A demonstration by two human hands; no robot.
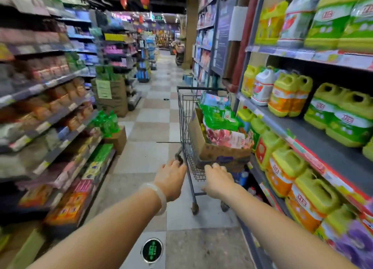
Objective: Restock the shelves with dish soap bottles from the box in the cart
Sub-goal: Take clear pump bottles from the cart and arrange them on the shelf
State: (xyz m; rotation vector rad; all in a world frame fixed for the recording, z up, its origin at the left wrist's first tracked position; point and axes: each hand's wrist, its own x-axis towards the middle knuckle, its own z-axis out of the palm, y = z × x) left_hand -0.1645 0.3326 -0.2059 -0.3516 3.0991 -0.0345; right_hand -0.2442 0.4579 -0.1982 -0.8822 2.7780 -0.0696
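**Cart at the soap shelves, restocking not yet begun**

A supermarket aisle runs far ahead over a checkered floor [149, 117], with stocked shelving on both sides. The right shelves [314, 127] carry rows of yellow-green handled jugs [286, 95], with a bare stretch of shelf board near the middle tier. The picture is blurred at the edges, so labels cannot be read.

The cart [189, 131] stands just beside the right shelves, a little ahead of the person. In it sits an open cardboard box [207, 147] piled with green and pink soap packs [222, 125]; whether bottles lie beneath cannot be told.

The left hand [170, 180], a pale bangle [159, 196] at its wrist, is closed over the near left end of the cart's handle. The right hand [219, 180] is closed over the handle's right part.

Judging by this, the step in hand is bringing the cart into place. The next move calls for freeing one hand, reaching into the box, and lifting an item toward the matching shelf gap.
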